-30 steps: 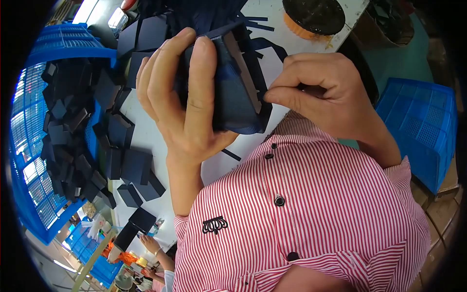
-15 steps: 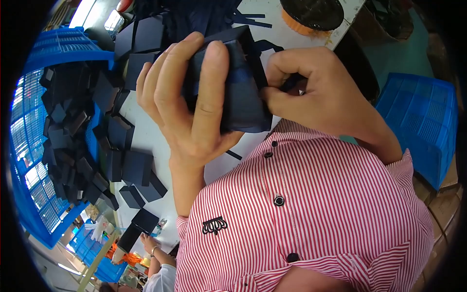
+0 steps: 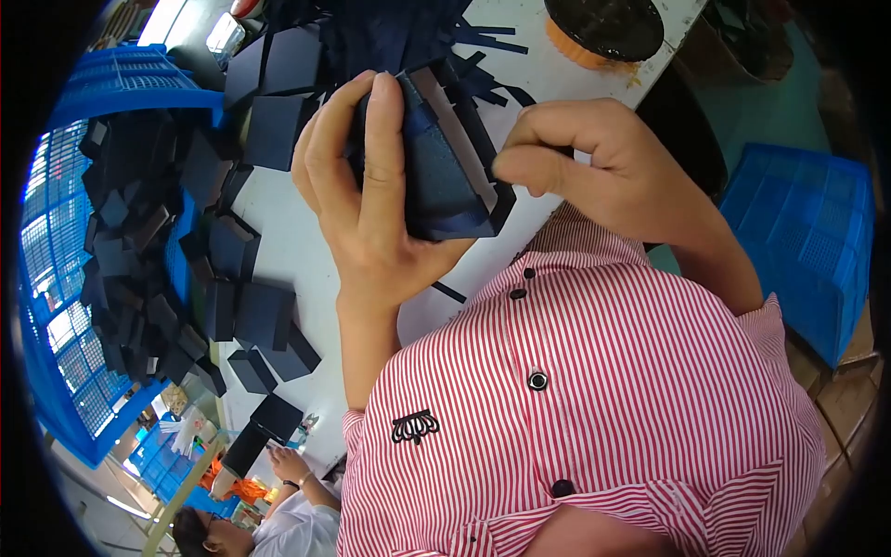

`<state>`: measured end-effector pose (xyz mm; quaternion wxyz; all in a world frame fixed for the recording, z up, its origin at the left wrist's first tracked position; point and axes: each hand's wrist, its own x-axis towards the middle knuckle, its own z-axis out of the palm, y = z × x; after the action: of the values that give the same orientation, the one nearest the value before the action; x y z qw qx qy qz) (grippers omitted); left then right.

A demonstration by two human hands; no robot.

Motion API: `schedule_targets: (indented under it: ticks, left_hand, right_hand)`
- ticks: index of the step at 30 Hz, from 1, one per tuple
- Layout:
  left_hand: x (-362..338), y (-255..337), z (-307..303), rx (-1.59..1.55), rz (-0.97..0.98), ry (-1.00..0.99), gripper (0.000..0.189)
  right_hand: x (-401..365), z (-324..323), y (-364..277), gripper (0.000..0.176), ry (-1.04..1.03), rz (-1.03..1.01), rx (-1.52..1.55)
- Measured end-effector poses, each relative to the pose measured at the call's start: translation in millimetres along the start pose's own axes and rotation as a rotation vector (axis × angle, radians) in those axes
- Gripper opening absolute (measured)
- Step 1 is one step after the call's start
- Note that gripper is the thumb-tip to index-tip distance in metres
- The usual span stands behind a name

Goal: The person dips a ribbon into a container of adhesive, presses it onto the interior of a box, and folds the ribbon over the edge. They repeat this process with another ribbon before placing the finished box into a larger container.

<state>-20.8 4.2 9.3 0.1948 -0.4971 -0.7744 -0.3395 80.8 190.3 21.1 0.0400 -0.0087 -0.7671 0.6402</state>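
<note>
My left hand [image 3: 367, 200] is wrapped round a dark navy box [image 3: 444, 181], fingers over its far side and thumb beneath. The box is tilted, and a paler inner face shows along its right side. Just right of the box, apart from it, is my right hand [image 3: 594, 172], its fingers curled and thumb pressed in. Whatever it pinches, if anything, is hidden. Beyond the box lies a pile of dark strips [image 3: 371, 37] on the white table [image 3: 311, 223].
Dark boxes [image 3: 264, 316] stand at the left beside a blue crate [image 3: 70, 371] heaped with more. An orange tub [image 3: 580, 46] with dark contents is at the upper right. Another blue crate [image 3: 798, 241] stands right. A co-worker [image 3: 297, 524] is at the lower left.
My right hand has drawn slightly away from the box. The box has turned in my left hand, showing the paler inner face. More of the co-worker is in view.
</note>
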Motion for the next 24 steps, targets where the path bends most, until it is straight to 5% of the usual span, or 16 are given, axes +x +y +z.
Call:
schedule_targets:
  ticks: [3,9,12,15,19,22,24]
  left_hand:
    - [0,2,1,0.005,0.001,-0.002,0.096]
    - [-12,-3,6,0.036,-0.034,-0.031,0.097]
    - [-20,-5,4,-0.105,-0.148,-0.025,0.100]
    - [-29,-7,-2,-0.103,-0.216,-0.008,0.106]
    - [-54,-8,-18,-0.097,-0.369,0.008,0.111]
    - [-76,-5,-36,-0.062,-0.495,0.035,0.110]
    - [-93,2,-51,-0.024,-0.575,0.056,0.109]
  right_hand:
    - [3,11,2,0.019,0.061,-0.115,-0.290]
    - [6,17,13,0.014,0.014,-0.040,-0.317]
    - [4,12,16,0.014,-0.042,-0.131,-0.207]
    - [2,13,14,0.017,0.170,-0.241,-0.024]
    - [0,-1,13,0.016,0.339,-0.224,-0.087]
    - [12,2,34,0.014,0.259,-0.046,-0.272]
    - [25,13,54,0.010,0.239,-0.130,-0.387]
